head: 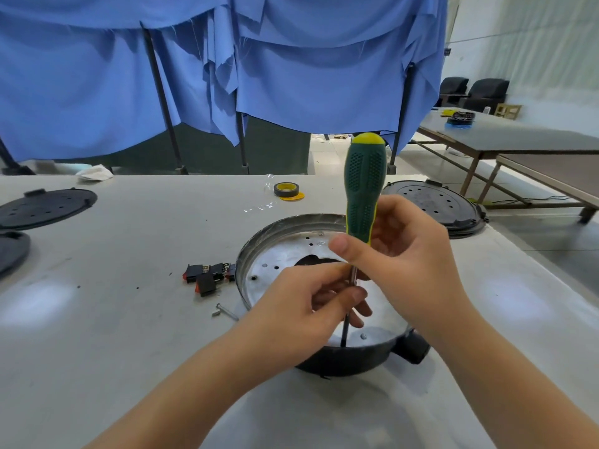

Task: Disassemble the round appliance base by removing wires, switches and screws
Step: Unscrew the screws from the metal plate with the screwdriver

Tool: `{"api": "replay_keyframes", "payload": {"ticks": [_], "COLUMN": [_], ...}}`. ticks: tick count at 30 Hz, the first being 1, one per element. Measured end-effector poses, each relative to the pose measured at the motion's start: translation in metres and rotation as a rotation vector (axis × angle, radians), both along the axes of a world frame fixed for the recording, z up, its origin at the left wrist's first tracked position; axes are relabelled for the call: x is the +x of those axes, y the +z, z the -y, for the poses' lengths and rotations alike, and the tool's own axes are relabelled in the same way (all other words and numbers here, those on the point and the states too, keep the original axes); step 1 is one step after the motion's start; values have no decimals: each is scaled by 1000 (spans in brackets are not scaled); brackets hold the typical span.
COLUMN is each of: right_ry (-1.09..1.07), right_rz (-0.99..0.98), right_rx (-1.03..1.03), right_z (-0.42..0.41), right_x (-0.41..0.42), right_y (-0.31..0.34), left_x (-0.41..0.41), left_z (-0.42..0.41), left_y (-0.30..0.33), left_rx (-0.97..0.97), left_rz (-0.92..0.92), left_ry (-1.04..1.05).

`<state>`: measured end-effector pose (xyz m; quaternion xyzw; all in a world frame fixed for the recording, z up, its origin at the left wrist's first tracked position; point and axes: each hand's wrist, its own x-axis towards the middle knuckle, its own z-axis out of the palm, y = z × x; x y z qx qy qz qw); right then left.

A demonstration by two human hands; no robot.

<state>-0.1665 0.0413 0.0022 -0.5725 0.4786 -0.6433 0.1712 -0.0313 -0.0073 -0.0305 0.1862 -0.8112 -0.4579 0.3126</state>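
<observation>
Blue cloth hangs behind a white table point(129, 319) where the round base point(259, 254) sits near the front edge, metal plate facing up. A green screwdriver point(364, 189) stands upright in it (tip near the closer rim). The right hand point(398, 247) wraps its handle; the left hand point(301, 306) pinches the shaft. Black switches point(207, 275) lie just left of the base.
</observation>
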Motion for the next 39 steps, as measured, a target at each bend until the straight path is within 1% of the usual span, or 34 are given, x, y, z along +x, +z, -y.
{"api": "replay_keyframes", "payload": {"ticks": [3,8,13,16,20,25,27,28,31,33,36,39], "right_ry": [28,86,367,456,442,219,172,191,361,435,457,443], "right_rz": [146,180,209,157,120,125,141,149,173,144,83,48], "right_rx": [9,66,134,199,238,145,118,120,168,196,230,265], "right_z": [-3,-4,-5,-6,-8,-5,-5,-6,-8,-10,-11,-12], "right_x": [-3,-4,-13,-21,-23,-13,-13,-14,-17,-18,-21,-22], "right_y": [0,2,1,2,0,-2,-1,-1,1,2,4,5], "left_x": [2,2,4,3,3,2,2,2,3,5,8,8], "left_z": [-2,-1,1,1,0,0,0,0,0,0,0,1], "left_y": [-5,-6,-7,-8,-10,-9,-9,-8,-5,-2,2,1], "left_rx": [-104,-84,-38,12,5,-16,7,24,-12,20,139,182], "left_rz": [34,5,-30,-53,-45,-12,-16,-19,-1,12,17,-8], "left_ry": [31,48,61,67,86,102,100,96,67,11,-48,-24]}}
